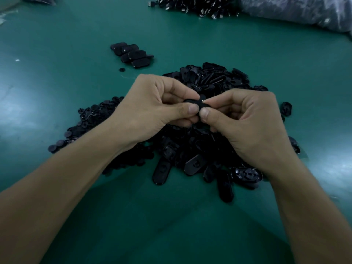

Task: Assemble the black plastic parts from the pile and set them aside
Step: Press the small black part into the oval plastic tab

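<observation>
Green table top (57,96) across the whole view, with wide stretches of bare green at the left and in the near middle between the two forearms; no table edge in sight.

Far right, a large clear plastic bag (297,12), its dark contents too blurred to tell. Just left of it, at the far edge of the view, a heap of black pieces with metal ends (198,6).

In the centre, the main pile (209,153) of black oval plastic shells, loose and overlapping, reaching from beyond the hands to near the wrists. Touching its left side, a lower spread of round black pieces (89,121).

Far left of the pile and apart from it, a short row of set-aside parts (133,54), overlapping one another, with a single small round piece (122,69) just near of the row.

Above the pile, left hand (152,107) and right hand (249,124) meeting, fingers curled, thumb and forefinger of each pinching one black oval part (194,103) from opposite ends.

At the pile's right fringe, one stray oval shell (286,108) lying alone on the green.
</observation>
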`<act>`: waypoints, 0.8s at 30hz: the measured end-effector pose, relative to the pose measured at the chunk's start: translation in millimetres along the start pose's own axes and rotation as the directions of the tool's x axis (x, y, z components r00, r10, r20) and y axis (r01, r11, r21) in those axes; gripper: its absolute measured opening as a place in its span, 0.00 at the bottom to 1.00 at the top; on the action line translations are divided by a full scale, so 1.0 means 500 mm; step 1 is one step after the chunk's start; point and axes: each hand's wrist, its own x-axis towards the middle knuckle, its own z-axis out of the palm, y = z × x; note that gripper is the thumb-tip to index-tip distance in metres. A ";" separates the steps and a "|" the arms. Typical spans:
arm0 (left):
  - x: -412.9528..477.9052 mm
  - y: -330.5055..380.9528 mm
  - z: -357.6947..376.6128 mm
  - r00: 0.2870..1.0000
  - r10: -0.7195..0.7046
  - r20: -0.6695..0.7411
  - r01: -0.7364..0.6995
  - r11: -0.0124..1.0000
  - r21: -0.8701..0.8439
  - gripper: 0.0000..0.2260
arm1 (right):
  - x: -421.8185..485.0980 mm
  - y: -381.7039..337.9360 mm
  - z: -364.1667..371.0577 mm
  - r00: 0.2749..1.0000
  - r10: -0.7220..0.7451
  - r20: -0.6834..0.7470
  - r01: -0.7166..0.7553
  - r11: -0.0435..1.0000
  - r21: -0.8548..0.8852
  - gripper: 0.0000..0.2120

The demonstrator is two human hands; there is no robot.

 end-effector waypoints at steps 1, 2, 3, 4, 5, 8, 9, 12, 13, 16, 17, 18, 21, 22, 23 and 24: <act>-0.001 0.001 -0.001 1.000 0.002 -0.003 -0.002 1.000 0.009 0.10 | 0.001 0.000 0.001 1.000 -0.004 -0.005 0.004 1.000 0.000 0.09; -0.001 0.001 -0.001 1.000 0.006 -0.007 -0.006 1.000 0.013 0.09 | 0.001 0.001 0.002 1.000 -0.008 -0.010 0.008 1.000 0.005 0.09; -0.001 0.001 0.000 1.000 0.013 -0.010 -0.013 1.000 0.016 0.09 | 0.002 0.001 0.002 1.000 -0.011 -0.014 0.012 1.000 0.009 0.09; -0.001 0.001 0.001 1.000 0.021 -0.014 -0.021 1.000 0.017 0.08 | 0.001 0.001 0.001 1.000 -0.016 -0.016 0.016 1.000 0.011 0.09; -0.002 0.002 0.002 0.999 0.029 -0.017 -0.029 0.999 0.018 0.08 | 0.000 0.002 0.000 1.000 -0.020 -0.016 0.020 1.000 0.009 0.09; -0.003 0.002 0.005 0.999 0.045 -0.017 -0.044 0.998 0.039 0.08 | -0.001 0.002 0.000 0.999 -0.031 -0.017 0.031 1.000 -0.005 0.09; -0.003 0.002 0.004 0.999 0.047 -0.015 -0.047 0.998 0.046 0.07 | -0.001 0.002 0.000 0.999 -0.031 -0.018 0.031 0.999 -0.009 0.10; -0.004 0.002 0.002 0.998 0.054 -0.009 -0.054 0.997 0.048 0.06 | -0.001 0.003 0.000 0.999 -0.031 -0.024 0.031 0.999 -0.009 0.10; -0.005 0.003 0.003 0.998 0.056 -0.007 -0.055 0.998 0.041 0.06 | -0.001 0.002 0.001 0.999 -0.035 -0.028 0.034 0.999 -0.012 0.10; -0.004 0.002 0.005 0.998 0.056 -0.014 -0.056 0.998 0.013 0.06 | 0.000 -0.001 0.005 0.997 -0.051 -0.051 0.050 0.998 -0.028 0.10; -0.004 0.001 0.006 0.998 0.055 -0.018 -0.055 0.998 0.001 0.06 | 0.000 -0.002 0.007 0.997 -0.052 -0.063 0.050 0.998 -0.030 0.10; -0.003 0.000 0.007 0.998 0.057 -0.021 -0.057 0.998 -0.007 0.06 | 0.000 -0.001 0.009 0.996 -0.049 -0.074 0.046 0.998 -0.034 0.10; -0.001 -0.004 0.008 0.998 0.061 -0.019 -0.061 0.998 0.010 0.07 | 0.001 0.001 0.012 0.996 -0.024 -0.083 0.021 0.999 -0.038 0.10; -0.001 -0.005 0.008 0.998 0.062 -0.015 -0.061 0.998 0.024 0.07 | 0.001 0.002 0.013 0.996 -0.016 -0.086 0.012 0.999 -0.040 0.10; 0.000 -0.006 0.007 0.998 0.063 -0.012 -0.062 0.997 0.038 0.07 | 0.002 0.003 0.014 0.996 -0.007 -0.092 0.003 0.999 -0.043 0.10; 0.001 -0.007 0.006 0.998 0.064 -0.011 -0.064 0.996 0.055 0.06 | 0.002 0.005 0.015 0.995 0.001 -0.097 -0.005 0.999 -0.046 0.09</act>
